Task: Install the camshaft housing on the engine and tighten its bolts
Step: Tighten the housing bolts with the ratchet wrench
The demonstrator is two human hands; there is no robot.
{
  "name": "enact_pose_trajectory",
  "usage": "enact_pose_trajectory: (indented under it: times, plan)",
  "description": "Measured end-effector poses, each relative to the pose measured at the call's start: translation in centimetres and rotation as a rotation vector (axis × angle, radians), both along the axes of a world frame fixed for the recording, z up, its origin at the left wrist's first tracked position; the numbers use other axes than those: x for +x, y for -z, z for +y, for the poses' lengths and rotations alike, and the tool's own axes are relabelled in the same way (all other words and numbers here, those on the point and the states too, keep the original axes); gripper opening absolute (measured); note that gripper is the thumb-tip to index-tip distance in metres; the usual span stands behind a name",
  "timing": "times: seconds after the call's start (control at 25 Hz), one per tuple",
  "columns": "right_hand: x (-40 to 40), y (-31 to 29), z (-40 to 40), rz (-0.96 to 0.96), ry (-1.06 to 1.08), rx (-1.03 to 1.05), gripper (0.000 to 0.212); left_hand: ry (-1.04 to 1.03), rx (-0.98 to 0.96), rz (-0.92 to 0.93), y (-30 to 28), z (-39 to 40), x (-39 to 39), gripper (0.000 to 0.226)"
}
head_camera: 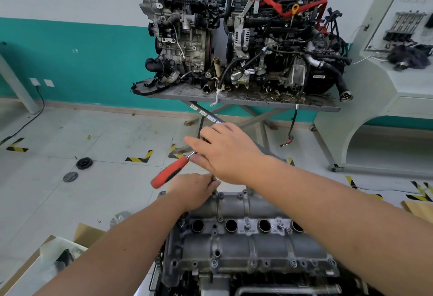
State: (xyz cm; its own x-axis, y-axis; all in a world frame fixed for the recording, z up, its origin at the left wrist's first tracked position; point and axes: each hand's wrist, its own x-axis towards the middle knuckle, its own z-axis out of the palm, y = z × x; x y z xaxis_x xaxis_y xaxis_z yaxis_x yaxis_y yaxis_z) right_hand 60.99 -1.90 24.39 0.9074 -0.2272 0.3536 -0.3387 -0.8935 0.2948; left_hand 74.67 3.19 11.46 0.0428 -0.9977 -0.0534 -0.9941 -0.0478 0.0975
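Camshaft housing (246, 241) sits nearest, seated on the engine (210, 284) directly below the camera; bolt heads show along its near flange and between the four plug wells. Whether those are torqued, cannot tell. At the housing's far left corner, left hand (194, 190) is curled round a socket extension, steadying it on a bolt there; the bolt itself is hidden under the fingers. Just beyond the housing, right hand (225, 152) lies over the head of a red-handled ratchet (171, 171), fingers mostly extended; grip on the head is masked. Judgement: housing placed, tightening in progress, remaining bolts unknown. Far beyond the housing, two spare engines stand on a steel table (304, 106). Engine's lower half is cut off by the frame.
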Motion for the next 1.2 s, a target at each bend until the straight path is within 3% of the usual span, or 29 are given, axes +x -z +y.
enact_pose_trajectory:
  times: [0.08, 0.2, 0.4, 0.52, 0.64, 0.8, 0.88, 1.0, 1.08, 1.2]
  plan:
    - [0.9, -1.1, -0.2, 0.12, 0.13, 0.041, 0.048, -0.062, 0.035, 0.028, 0.1, 0.0, 0.1, 0.043]
    - [2.4, -2.0, -0.1, 0.094, 0.286, 0.443, 0.034, -0.065, 0.028, 0.044, 0.2, 0.2, -0.1, 0.044]
    - [2.0, -3.0, -0.4, -0.312, 0.422, 1.607, 0.015, -0.048, 0.01, 0.03, 0.4, 0.0, -0.1, 0.046]
    - [1.7, -2.9, 0.0, -0.547, 0.37, 2.039, 0.009, -0.033, -0.016, 0.044, 0.5, 0.0, 0.0, 0.045]
    - [1.8, -1.7, 0.2, -0.953, 0.265, 2.358, 0.014, -0.031, -0.013, 0.055, 0.5, 0.0, 0.1, 0.038]
    - [1.5, 0.6, 0.1, -1.31, 0.15, 2.419, 0.024, -0.028, -0.008, 0.066, 0.3, 0.1, -0.1, 0.039]
    - [0.9, 1.8, 0.1, -1.271, -0.024, 2.41, 0.034, -0.031, -0.011, 0.061, 0.4, 0.0, 0.0, 0.04]
    - [-0.5, 2.6, 0.3, -1.04, -0.28, 2.407, 0.032, -0.022, -0.01, 0.046, 0.5, 0.0, 0.0, 0.039]
    - [-0.9, 2.5, -0.1, -0.989, -0.238, 2.372, 0.031, -0.026, -0.004, 0.049, 0.4, -0.1, 0.0, 0.038]
    - [-0.5, 3.0, 0.0, -1.074, -0.169, 2.181, 0.03, -0.053, 0.012, 0.056, 0.4, -0.1, 0.0, 0.041]
